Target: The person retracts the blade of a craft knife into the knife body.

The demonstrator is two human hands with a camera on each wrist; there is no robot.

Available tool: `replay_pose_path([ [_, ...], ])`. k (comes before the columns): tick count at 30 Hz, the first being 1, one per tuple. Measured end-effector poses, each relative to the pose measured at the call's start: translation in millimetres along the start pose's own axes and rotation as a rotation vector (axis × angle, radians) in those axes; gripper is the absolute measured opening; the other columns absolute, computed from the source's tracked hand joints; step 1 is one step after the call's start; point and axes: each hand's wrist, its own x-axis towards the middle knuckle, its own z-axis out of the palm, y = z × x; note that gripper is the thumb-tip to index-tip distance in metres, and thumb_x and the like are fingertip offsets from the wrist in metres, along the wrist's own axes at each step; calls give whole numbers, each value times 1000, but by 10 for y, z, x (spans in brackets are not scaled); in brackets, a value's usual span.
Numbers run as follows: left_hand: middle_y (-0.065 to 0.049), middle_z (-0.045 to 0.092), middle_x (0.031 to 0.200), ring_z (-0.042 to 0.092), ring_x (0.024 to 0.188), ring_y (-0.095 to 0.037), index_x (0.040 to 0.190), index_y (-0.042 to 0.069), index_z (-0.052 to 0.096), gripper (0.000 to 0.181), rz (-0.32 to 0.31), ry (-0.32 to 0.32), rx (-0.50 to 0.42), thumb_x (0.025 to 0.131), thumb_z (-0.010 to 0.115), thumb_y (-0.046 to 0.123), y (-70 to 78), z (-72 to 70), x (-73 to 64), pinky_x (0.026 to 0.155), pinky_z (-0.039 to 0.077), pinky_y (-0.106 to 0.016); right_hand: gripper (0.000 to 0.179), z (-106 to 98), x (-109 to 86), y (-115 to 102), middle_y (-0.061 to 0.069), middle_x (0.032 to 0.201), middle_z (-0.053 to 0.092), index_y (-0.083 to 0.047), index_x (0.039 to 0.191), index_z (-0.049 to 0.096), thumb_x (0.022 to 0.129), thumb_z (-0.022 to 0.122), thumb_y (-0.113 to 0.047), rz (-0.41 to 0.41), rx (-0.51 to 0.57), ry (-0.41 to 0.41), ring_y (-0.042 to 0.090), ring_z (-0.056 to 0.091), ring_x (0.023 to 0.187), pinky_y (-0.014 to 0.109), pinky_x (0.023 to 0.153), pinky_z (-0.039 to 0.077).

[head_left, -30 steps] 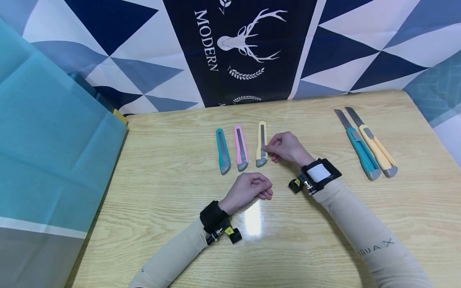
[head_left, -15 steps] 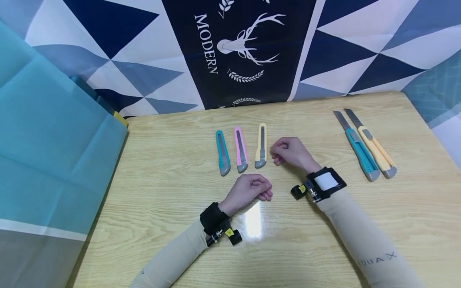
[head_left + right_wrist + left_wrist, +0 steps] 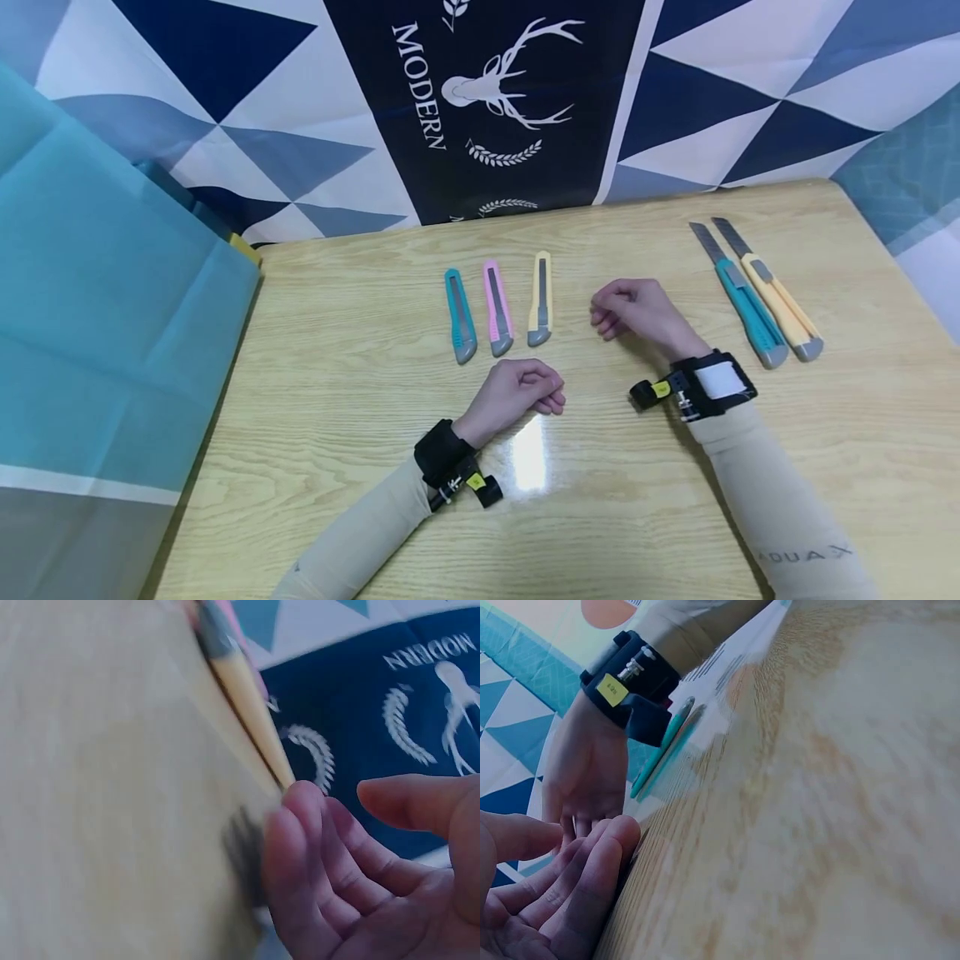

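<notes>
Three small utility knives lie side by side at the middle of the table in the head view: a teal one (image 3: 461, 320), a pink one (image 3: 497, 310) and a yellow one (image 3: 540, 302). My right hand (image 3: 643, 315), fingers loosely bent and holding nothing, is to the right of the yellow knife. In the right wrist view a gap shows between thumb and fingers, with the yellow knife (image 3: 251, 701) beyond the fingertips. My left hand (image 3: 512, 395) rests on the table below the pink knife, its fingers loosely curled around nothing.
Farther right lie two larger utility knives with blades extended, one teal (image 3: 752, 312) and one yellow (image 3: 783, 302). A patterned cloth (image 3: 300, 100) hangs behind the table (image 3: 337, 333), and a blue sheet (image 3: 97, 292) covers something at the left.
My right hand has let go of the small yellow knife and moved away to the right, its fingers loosening. The left hand and the knives have stayed in place.
</notes>
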Motion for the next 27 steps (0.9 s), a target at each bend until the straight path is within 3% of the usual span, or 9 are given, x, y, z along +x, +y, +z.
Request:
replay_pose_path([
  [5,-34,64,84,63,77,-40,97,-17,59,18,7,-6,-7,93,52,-1,-11,10,0,72,56,-50,28,-360,-127,-25,9,84,68,9,108,56,97,50,-16,-35,-26,167,23,63,72,27,56,58],
  [9,-35,63,85,63,78,-41,99,-18,58,18,15,-16,-11,93,52,-2,-11,12,-3,73,55,-52,28,-686,-251,-14,-6,75,66,9,107,58,96,49,-16,-70,-154,341,14,62,68,17,53,54],
  [12,-35,63,86,62,78,-41,99,-18,58,18,20,-19,-9,93,51,-2,-10,12,-5,73,55,-53,31,-879,-345,10,3,82,66,6,108,59,96,48,-20,-38,-327,459,14,61,68,13,53,50],
  [16,-35,63,86,62,78,-41,100,-18,58,18,23,-14,-7,93,51,-3,-8,0,-5,73,55,-52,41,-1025,-411,41,23,99,60,6,110,60,95,45,-29,69,-533,569,26,53,78,27,58,42],
  [21,-34,63,85,62,77,-41,100,-17,58,18,21,-16,-4,93,51,-2,-14,-4,3,72,55,-51,37,-1078,-447,86,30,97,58,9,105,60,93,49,-24,169,-658,614,37,50,79,40,55,37],
  [27,-34,63,86,63,77,-40,101,-17,58,18,9,-24,1,93,51,-2,-24,25,14,72,56,-50,31,-1090,-493,150,28,83,59,8,93,59,88,59,-23,207,-781,549,38,52,68,45,49,38],
])
